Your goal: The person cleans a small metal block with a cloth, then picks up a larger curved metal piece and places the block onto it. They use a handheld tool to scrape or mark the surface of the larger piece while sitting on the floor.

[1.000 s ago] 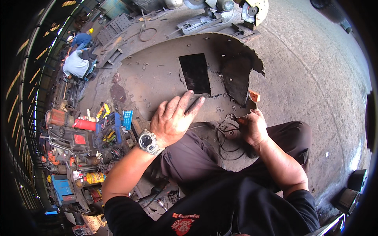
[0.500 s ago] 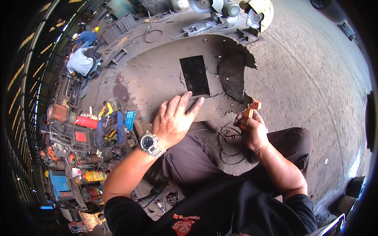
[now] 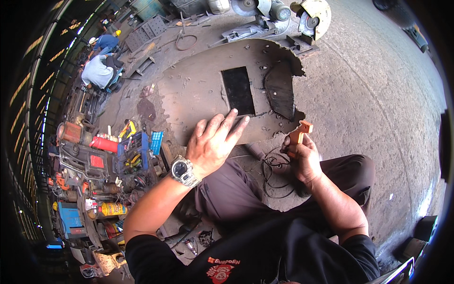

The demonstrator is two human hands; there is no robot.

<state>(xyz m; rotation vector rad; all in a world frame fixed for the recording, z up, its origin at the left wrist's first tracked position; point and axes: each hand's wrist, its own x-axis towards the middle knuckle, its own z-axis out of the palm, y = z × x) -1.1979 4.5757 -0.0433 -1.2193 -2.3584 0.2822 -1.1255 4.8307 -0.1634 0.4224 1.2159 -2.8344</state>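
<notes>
A large curved, rust-grey metal plate (image 3: 191, 90) with ragged edges lies in front of me. It has a black rectangular opening (image 3: 238, 90) and a dark patch (image 3: 280, 92) to the right of that. My left hand (image 3: 210, 144), with a watch (image 3: 183, 170) on its wrist, rests at the plate's near edge. Its fingers are stretched out, the tips close to the opening's near corner. In my right hand (image 3: 305, 158) is an orange tool (image 3: 298, 136) with a notched end, raised just off the plate's near right corner. My fingers cover its lower part.
Left of me stand an open blue toolbox (image 3: 135, 158), a yellow bottle (image 3: 112, 208) and a blue box (image 3: 71, 220). A corded power tool (image 3: 279, 165) lies between my legs. Cut-off saws (image 3: 312, 21) stand beyond the plate. Two people crouch far left, one in grey (image 3: 98, 72).
The plate and its opening sit slightly further right in view, and my left hand has shifted a little right with them. My right hand keeps its hold on the orange tool.
</notes>
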